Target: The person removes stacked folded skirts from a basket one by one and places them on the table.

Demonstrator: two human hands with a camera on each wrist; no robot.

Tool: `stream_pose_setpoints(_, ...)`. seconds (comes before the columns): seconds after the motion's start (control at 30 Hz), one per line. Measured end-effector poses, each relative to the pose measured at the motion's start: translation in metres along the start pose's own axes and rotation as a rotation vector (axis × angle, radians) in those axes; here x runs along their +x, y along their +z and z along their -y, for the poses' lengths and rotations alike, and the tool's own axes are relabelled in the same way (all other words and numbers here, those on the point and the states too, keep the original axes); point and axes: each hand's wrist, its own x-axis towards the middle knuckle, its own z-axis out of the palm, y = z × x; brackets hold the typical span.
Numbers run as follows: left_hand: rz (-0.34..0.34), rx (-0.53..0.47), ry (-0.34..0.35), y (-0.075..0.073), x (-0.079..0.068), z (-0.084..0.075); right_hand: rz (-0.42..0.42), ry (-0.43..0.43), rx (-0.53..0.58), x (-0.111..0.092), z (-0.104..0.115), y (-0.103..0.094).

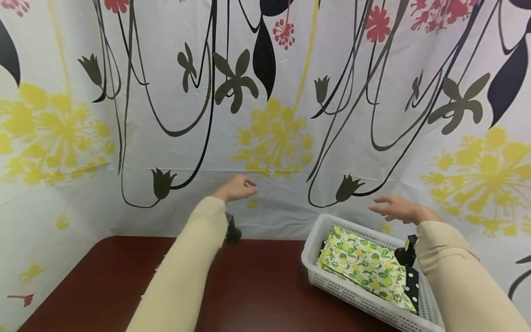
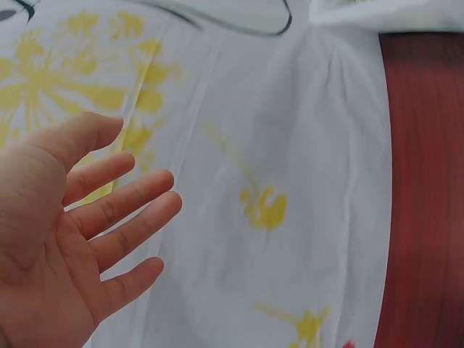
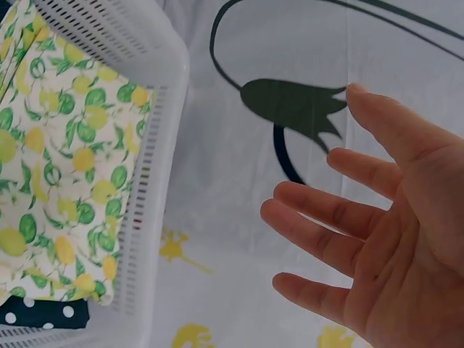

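Observation:
My left hand (image 1: 237, 187) is raised above the far edge of the table, in front of the patterned curtain; the left wrist view shows its fingers (image 2: 130, 206) relaxed and spread, holding nothing. Over the far side of a white plastic basket (image 1: 312, 258) hovers my right hand (image 1: 396, 209), apart from it, with loosely extended fingers (image 3: 326, 206) and no thing in them. Folded cloth with a lemon print (image 1: 365, 265) lies in the basket. Part of a dark polka-dot cloth (image 1: 412, 288) shows beneath it.
The dark red table (image 1: 249, 286) holds the basket at its right side. A white curtain (image 1: 174, 152) with flower and leaf prints hangs right behind the table and around its sides. Dark camera mounts (image 1: 233, 230) sit at the wrists.

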Motion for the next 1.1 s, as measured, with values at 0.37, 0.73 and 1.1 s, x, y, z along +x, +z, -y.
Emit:
stream_pose_setpoints(0.37,0.136,-0.137,0.043,0.042,0.019,-0.026,-0.014,0.116,0.077,-0.015,-0.035,0.008)
stream_pose_setpoints(0.73,0.199,-0.136,0.061,0.097,0.039,-0.051,-0.026,0.156,0.128,-0.02,-0.066,0.025)
stream_pose_setpoints(1.1,0.254,-0.201,0.038,0.143,0.046,-0.064,-0.007,0.183,0.231,-0.024,-0.094,0.05)
